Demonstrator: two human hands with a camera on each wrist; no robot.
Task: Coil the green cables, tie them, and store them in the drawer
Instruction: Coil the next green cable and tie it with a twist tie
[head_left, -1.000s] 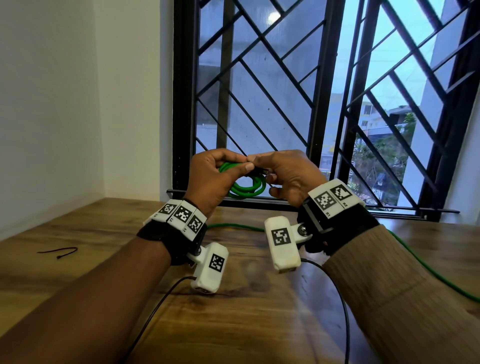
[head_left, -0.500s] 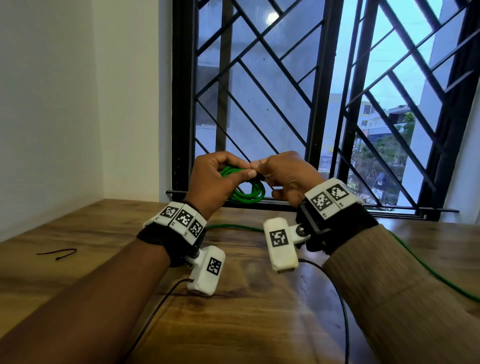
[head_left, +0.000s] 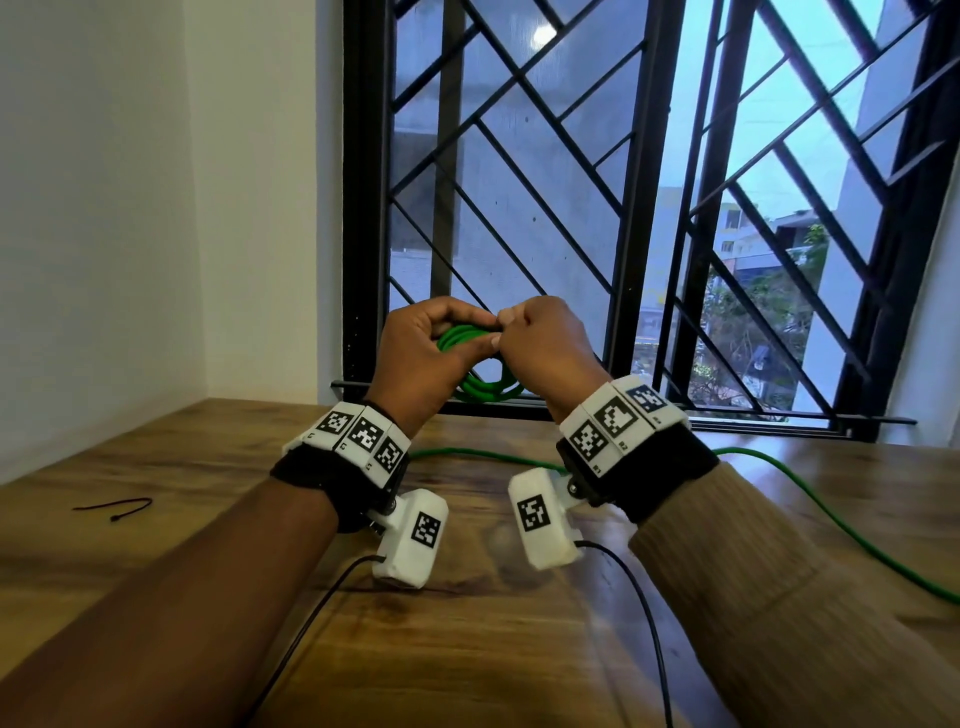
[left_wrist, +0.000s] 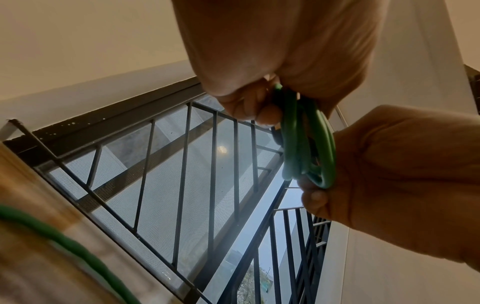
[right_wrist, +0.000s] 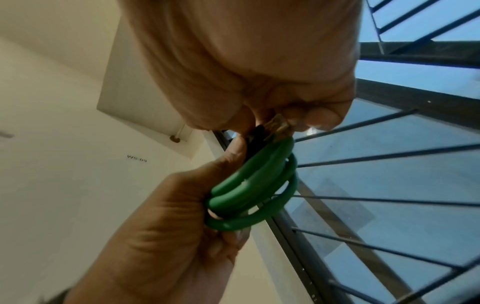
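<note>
A green cable coil (head_left: 483, 392) is held up in front of the window by both hands. My left hand (head_left: 431, 353) wraps its fingers round one side of the coil (left_wrist: 306, 144). My right hand (head_left: 545, 348) pinches the top of the coil (right_wrist: 254, 189), where a clear plug (right_wrist: 279, 125) and a short black strip (right_wrist: 255, 139) show between its fingertips. A second green cable (head_left: 810, 504) lies loose across the wooden table (head_left: 493, 649) and runs off to the right. No drawer is in view.
A thin black tie (head_left: 122, 505) lies on the table at the far left. The barred window (head_left: 623, 208) stands just behind the hands, with a white wall (head_left: 156, 208) to the left. Black wrist-camera leads (head_left: 644, 623) trail over the table's near part.
The right hand has shifted left against the left hand, and its wrist has turned. Both hands keep hold of the coil, which has barely moved.
</note>
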